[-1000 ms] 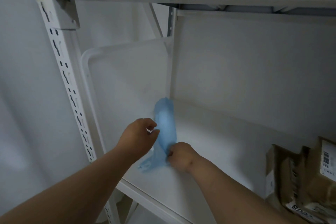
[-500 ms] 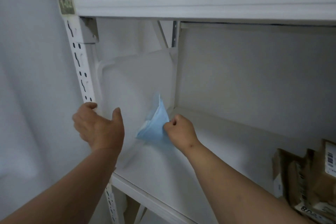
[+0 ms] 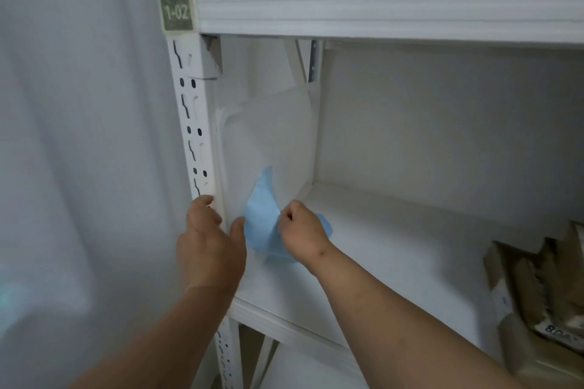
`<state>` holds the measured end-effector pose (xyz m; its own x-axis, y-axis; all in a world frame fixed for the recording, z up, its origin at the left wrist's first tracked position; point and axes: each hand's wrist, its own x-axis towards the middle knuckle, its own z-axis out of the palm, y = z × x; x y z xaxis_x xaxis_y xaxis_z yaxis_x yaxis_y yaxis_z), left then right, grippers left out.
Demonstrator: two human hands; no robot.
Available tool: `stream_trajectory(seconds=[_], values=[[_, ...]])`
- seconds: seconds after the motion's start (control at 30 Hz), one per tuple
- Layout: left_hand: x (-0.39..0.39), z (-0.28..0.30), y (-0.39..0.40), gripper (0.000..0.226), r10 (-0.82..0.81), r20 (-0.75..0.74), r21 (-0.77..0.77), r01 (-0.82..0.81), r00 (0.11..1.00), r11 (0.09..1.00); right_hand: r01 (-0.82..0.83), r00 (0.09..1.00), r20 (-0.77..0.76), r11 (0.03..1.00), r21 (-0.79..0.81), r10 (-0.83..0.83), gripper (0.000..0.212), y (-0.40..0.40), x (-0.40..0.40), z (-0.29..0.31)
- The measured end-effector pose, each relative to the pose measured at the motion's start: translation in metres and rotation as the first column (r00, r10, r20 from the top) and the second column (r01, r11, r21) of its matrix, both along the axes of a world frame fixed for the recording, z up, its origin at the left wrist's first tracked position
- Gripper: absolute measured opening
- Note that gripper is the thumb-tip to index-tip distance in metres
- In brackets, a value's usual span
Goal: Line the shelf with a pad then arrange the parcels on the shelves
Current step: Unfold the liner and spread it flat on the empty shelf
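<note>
Pad (image 3: 268, 148) edge blends w/ rack; parcels (image 3: 543, 300) cut off rt.

White metal rack with a slotted upright post (image 3: 192, 123) at left, bearing a green tag (image 3: 175, 5) marked 1-02. Ribbed white upper shelf beam (image 3: 379, 3) above. Lower white shelf board (image 3: 395, 256) carries a crumpled light-blue cloth pad (image 3: 264, 224) near its left end and brown cardboard parcels (image 3: 543, 300) at far right, well apart.
</note>
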<state>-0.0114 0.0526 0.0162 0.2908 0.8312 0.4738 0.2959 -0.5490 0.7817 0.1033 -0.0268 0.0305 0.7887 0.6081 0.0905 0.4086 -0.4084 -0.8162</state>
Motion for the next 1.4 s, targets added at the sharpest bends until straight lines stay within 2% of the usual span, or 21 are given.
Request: stream_trajectory(seconds=[0.13, 0.27, 0.37, 0.43, 0.57, 0.67, 0.73, 0.83, 1.03, 1.17, 1.27, 1.4], values=[[-0.001, -0.014, -0.009, 0.044, -0.079, 0.01, 0.042, 0.079, 0.997, 0.996, -0.049, 0.999, -0.007, 0.998, -0.03, 0.049, 0.013, 0.008, -0.013, 0.0], [0.005, -0.01, -0.017, 0.045, -0.131, 0.071, -0.189, 0.142, 0.989, 0.972, -0.079, 0.996, -0.049, 0.997, -0.014, 0.079, 0.013, 0.008, -0.023, 0.003], [0.011, -0.001, -0.024, 0.048, -0.115, 0.143, -0.278, 0.151, 0.983, 0.949, -0.091, 0.993, -0.076, 0.996, -0.007, 0.091, 0.013, 0.004, -0.026, 0.007], [0.012, 0.001, -0.029, 0.052, -0.117, 0.167, -0.282, 0.161, 0.979, 0.946, -0.078, 0.995, -0.066, 0.997, -0.005, 0.078, 0.012, 0.003, -0.025, 0.009], [0.009, 0.001, -0.031, 0.061, -0.18, 0.153, -0.193, 0.208, 0.972, 0.959, -0.026, 0.998, -0.065, 0.999, 0.028, 0.028, 0.011, 0.001, -0.022, 0.015], [0.011, 0.008, -0.025, 0.064, -0.224, 0.161, -0.233, 0.258, 0.961, 0.938, -0.013, 0.997, -0.072, 0.998, 0.06, 0.018, 0.012, 0.004, -0.02, 0.02], [0.014, 0.015, -0.022, 0.065, -0.246, 0.226, -0.272, 0.303, 0.943, 0.913, -0.006, 0.997, -0.082, 0.997, 0.083, 0.013, 0.014, 0.007, -0.019, 0.023], [0.017, 0.022, -0.019, 0.061, -0.219, 0.324, -0.325, 0.326, 0.92, 0.888, 0.012, 0.996, -0.093, 0.993, 0.114, -0.001, 0.012, 0.013, -0.015, 0.031], [0.022, 0.031, -0.024, 0.04, -0.195, 0.377, -0.348, 0.334, 0.905, 0.876, 0.007, 0.993, -0.115, 0.992, 0.124, 0.008, 0.016, 0.029, -0.012, 0.039], [0.031, 0.025, -0.018, 0.037, -0.242, 0.295, -0.36, 0.342, 0.924, 0.868, 0.024, 0.989, -0.149, 0.99, 0.136, -0.003, 0.019, 0.027, -0.006, 0.036], [0.035, 0.016, -0.008, 0.037, -0.295, 0.091, -0.361, 0.307, 0.951, 0.881, 0.014, 0.993, -0.117, 0.991, 0.13, 0.001, 0.021, 0.021, 0.0, 0.036], [0.046, 0.014, -0.007, 0.028, -0.363, -0.14, -0.287, 0.313, 0.921, 0.905, 0.007, 0.997, -0.081, 0.993, 0.118, 0.003, 0.019, 0.008, 0.008, 0.033]])
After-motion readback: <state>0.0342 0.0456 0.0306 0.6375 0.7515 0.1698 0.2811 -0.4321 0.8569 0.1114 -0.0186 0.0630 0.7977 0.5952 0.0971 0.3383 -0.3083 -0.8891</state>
